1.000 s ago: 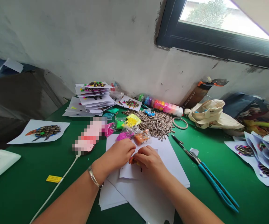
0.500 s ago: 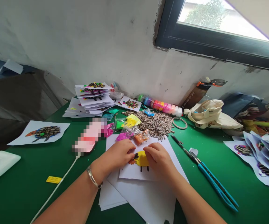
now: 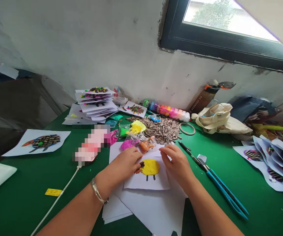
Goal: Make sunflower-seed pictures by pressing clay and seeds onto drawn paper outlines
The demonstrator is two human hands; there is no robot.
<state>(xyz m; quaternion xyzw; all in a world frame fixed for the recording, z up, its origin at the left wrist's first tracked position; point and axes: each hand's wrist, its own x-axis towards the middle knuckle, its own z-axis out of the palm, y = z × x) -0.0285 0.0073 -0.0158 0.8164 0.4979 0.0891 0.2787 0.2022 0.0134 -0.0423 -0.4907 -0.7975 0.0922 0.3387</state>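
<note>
A yellow clay oval (image 3: 151, 167) lies on a small white sheet of paper (image 3: 141, 184); two short dark legs extend below it. At its left end is an orange-brown patch (image 3: 138, 170) with dark pieces, partly covered by my left hand (image 3: 129, 161). That hand has curled fingers pressed down on the sheet of paper, holding its left side. My right hand (image 3: 175, 159) is at the sheet's upper right, just off the yellow oval. Its thumb and fingers are closed together in a pinch, and whatever is between them is too small or hidden to name.
Bags of purple clay (image 3: 129, 143) and orange clay (image 3: 148, 144) lie beyond the sheet, before heaped sunflower seeds (image 3: 164, 129). Blue-handled tweezers (image 3: 226, 191), a pen (image 3: 189, 152) and a tape roll (image 3: 187, 128) are on the right. Stacked seed pictures (image 3: 96, 106) stand back left.
My right hand has moved right, off the yellow oval, so its right end now shows. My left hand stays near the orange-brown patch. The whole view has shifted slightly.
</note>
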